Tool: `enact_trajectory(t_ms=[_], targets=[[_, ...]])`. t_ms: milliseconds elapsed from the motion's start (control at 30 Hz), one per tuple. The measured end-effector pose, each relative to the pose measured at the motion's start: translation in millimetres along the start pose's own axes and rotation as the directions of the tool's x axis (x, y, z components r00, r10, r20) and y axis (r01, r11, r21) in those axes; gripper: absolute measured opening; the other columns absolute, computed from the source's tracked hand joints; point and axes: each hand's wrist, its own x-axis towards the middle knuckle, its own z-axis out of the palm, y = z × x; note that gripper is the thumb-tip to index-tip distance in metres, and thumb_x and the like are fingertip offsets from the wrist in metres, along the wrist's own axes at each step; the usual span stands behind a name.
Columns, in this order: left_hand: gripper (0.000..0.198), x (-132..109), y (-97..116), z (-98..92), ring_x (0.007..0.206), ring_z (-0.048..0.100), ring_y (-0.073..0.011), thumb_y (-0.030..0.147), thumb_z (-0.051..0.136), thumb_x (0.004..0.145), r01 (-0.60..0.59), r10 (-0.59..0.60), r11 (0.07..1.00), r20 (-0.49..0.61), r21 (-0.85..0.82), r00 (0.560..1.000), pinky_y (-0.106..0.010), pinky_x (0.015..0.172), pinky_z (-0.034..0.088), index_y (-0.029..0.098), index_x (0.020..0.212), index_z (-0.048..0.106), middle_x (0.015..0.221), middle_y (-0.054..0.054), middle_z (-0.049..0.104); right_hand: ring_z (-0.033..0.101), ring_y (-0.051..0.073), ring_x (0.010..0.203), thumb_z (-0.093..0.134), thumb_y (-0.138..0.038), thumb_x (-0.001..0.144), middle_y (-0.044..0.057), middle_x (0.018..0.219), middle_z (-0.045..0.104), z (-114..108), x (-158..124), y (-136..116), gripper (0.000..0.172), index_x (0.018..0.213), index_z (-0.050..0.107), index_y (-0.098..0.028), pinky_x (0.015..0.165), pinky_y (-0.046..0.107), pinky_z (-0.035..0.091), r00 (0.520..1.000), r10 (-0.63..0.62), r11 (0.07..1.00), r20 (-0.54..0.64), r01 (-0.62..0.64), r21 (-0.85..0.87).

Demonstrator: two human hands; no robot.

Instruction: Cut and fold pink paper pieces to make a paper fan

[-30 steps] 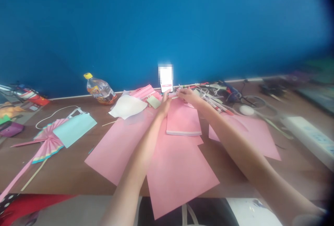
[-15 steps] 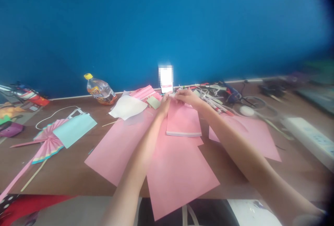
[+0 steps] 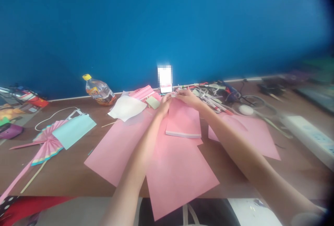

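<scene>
Both my arms reach far across the table. My left hand (image 3: 165,103) and my right hand (image 3: 188,97) meet at the far edge of a pink stack of paper (image 3: 183,123). Their fingers are pinched together on a small pale thing between them, too small to name. The stack lies on larger pink sheets (image 3: 172,165). A white phone (image 3: 165,79) stands against the blue wall just beyond my hands.
A plastic bottle (image 3: 99,91) lies at the back left. A white sheet (image 3: 127,107), a folded pink paper fan (image 3: 48,141) with a pale blue sheet (image 3: 73,130), and a heap of pens, strips and cables (image 3: 221,95) lie around. A white power strip (image 3: 308,133) sits at the right.
My hands have drawn closer together at the far edge of the pink stack. The rest of the table looks the same.
</scene>
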Motion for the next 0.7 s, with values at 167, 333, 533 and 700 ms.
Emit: enact_trajectory(t_ms=[167,333,533,700], targets=[[0.039,1.0,-1.5,-1.5,0.122,0.052,-0.0267,0.039,0.061,0.080,-0.005,0.005,0.999,0.013,0.032,1.000,-0.043,0.104,0.037,0.023,0.115,0.063,0.118,-0.006,0.066,0.046,0.012,0.063,0.061,-0.042,0.072,0.000,0.067,0.058,0.1,0.0,1.8,0.029,0.076,0.066,-0.014,0.061,0.026,0.033,1.000,0.014,0.999,-0.008,-0.014,-0.032],[0.039,1.1,-2.6,-1.8,0.122,0.053,-0.0262,0.039,0.060,0.081,-0.004,0.004,0.999,0.008,0.040,1.000,-0.043,0.105,0.037,0.024,0.117,0.062,0.117,-0.006,0.066,0.044,0.011,0.060,0.059,-0.039,0.071,-0.001,0.064,0.055,0.6,1.4,1.9,0.026,0.075,0.065,-0.014,0.059,0.026,0.033,1.000,0.028,0.998,-0.012,-0.028,-0.050],[0.040,0.6,-1.6,-0.7,0.124,0.051,-0.0274,0.041,0.063,0.079,0.003,-0.003,1.000,0.003,0.029,1.000,-0.044,0.106,0.037,0.024,0.116,0.063,0.119,-0.007,0.065,0.046,0.012,0.061,0.058,-0.036,0.070,0.000,0.065,0.057,1.4,0.6,2.9,0.023,0.073,0.064,-0.014,0.060,0.026,0.034,1.000,0.022,0.998,-0.014,-0.023,-0.061],[0.042,-0.5,1.2,-0.1,0.124,0.051,-0.0279,0.042,0.064,0.078,0.011,-0.011,0.999,0.012,0.033,1.000,-0.045,0.106,0.037,0.024,0.117,0.062,0.119,-0.007,0.065,0.046,0.012,0.060,0.057,-0.035,0.071,0.000,0.064,0.056,1.5,0.6,3.6,0.023,0.074,0.065,-0.014,0.060,0.026,0.034,1.000,0.026,0.996,-0.016,-0.027,-0.089]])
